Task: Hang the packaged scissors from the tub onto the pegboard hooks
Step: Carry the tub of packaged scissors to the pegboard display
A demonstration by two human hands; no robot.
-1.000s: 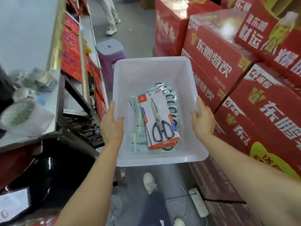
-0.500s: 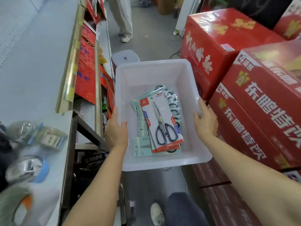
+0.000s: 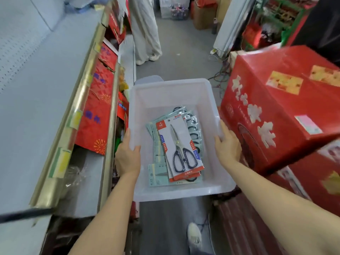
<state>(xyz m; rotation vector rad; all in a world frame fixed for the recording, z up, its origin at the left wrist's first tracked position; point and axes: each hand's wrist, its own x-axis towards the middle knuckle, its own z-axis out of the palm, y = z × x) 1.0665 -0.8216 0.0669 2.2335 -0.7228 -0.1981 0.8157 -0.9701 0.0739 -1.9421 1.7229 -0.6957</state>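
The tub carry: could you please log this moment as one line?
stage: carrying | left hand: grips tub left rim | right hand: grips right rim | packaged scissors: stacked in tub | hung: none visible

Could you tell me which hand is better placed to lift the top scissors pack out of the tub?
Probably the right hand. Both hands grip the tub rims, but the top scissors pack lies toward the right wall. The left hand sits beside bare floor, so it could steady the tub.

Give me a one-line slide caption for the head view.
Both hands, left and right, carry a white tub of packaged scissors down a shop aisle.
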